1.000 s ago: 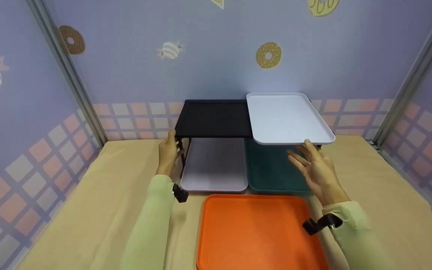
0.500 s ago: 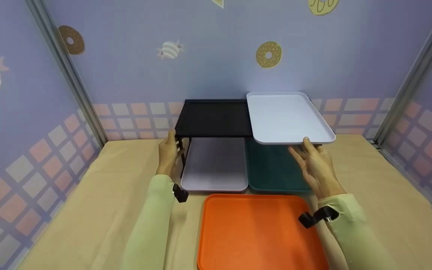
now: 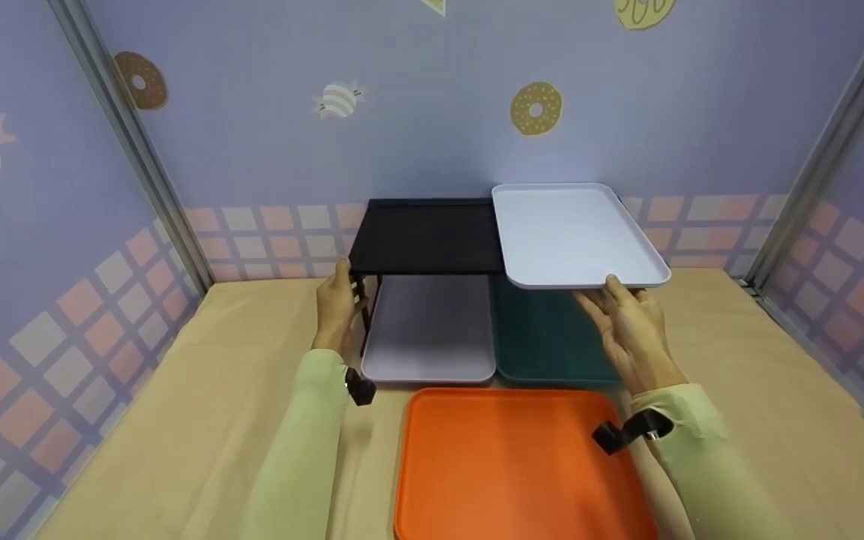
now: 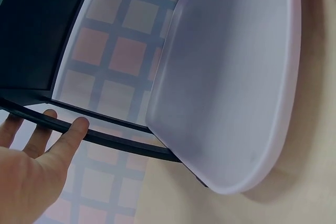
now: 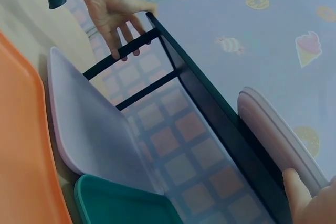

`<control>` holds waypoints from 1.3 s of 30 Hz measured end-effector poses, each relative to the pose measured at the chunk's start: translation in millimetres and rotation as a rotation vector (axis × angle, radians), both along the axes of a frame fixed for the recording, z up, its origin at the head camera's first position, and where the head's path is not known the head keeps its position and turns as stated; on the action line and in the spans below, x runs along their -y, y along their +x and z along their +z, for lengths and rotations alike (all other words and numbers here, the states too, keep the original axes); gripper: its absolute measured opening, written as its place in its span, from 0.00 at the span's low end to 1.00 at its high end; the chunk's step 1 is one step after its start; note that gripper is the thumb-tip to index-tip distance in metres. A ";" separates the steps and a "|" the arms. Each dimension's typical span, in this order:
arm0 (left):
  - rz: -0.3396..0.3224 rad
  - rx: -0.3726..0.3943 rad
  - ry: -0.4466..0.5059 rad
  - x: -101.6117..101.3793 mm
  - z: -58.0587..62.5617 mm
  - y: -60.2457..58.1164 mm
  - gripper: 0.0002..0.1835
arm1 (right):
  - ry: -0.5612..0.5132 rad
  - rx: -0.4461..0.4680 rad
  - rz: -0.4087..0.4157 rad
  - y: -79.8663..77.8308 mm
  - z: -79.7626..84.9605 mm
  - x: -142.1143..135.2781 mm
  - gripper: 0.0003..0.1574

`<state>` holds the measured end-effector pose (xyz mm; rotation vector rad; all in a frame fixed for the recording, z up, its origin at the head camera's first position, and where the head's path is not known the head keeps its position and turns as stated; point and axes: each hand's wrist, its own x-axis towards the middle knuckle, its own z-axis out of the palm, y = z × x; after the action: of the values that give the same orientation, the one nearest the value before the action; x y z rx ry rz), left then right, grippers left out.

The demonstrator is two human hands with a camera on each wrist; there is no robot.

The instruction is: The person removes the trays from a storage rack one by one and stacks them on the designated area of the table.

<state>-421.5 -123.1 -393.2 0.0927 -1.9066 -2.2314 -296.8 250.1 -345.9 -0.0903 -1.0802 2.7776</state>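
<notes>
A black rack (image 3: 426, 237) stands against the back wall, a white tray (image 3: 580, 236) lying over its right half and overhanging the front. My left hand (image 3: 335, 306) holds the rack at its front left corner, thumb by the top edge and fingers at the front leg, also visible in the right wrist view. At the white tray's front rim is my right hand (image 3: 638, 337), gripping with the thumb on the rim and fingers under it, partly hidden. Beneath the rack a pale lilac tray (image 4: 231, 72) lies on the left and a dark green tray (image 3: 552, 337) on the right.
In front of the rack lies an orange tray (image 3: 511, 465) on the beige tabletop (image 3: 199, 420). Patterned walls (image 3: 432, 127) enclose the back and both sides, with metal posts (image 3: 128, 142) at the corners.
My right hand has moved slightly up and left, its fingers coming in closer beneath the white tray's rim. My left hand and the trays stay in place.
</notes>
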 end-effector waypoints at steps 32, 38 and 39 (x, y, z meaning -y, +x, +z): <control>0.085 -0.039 -0.056 -2.2 -3.9 2.4 0.28 | 0.111 -0.081 -0.022 33.1 -0.7 -11.3 0.27; 0.097 -0.055 -0.065 -1.2 -3.0 1.1 0.31 | 0.140 -0.115 0.000 40.8 -1.6 -13.3 0.30; 0.102 -0.058 -0.064 -0.9 -2.9 1.0 0.31 | 0.141 -0.124 0.006 41.7 -2.1 -13.9 0.29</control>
<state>-420.5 -122.2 -396.1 0.1117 -1.8970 -2.0833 -255.0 264.0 -348.0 0.1015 -1.2412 2.6622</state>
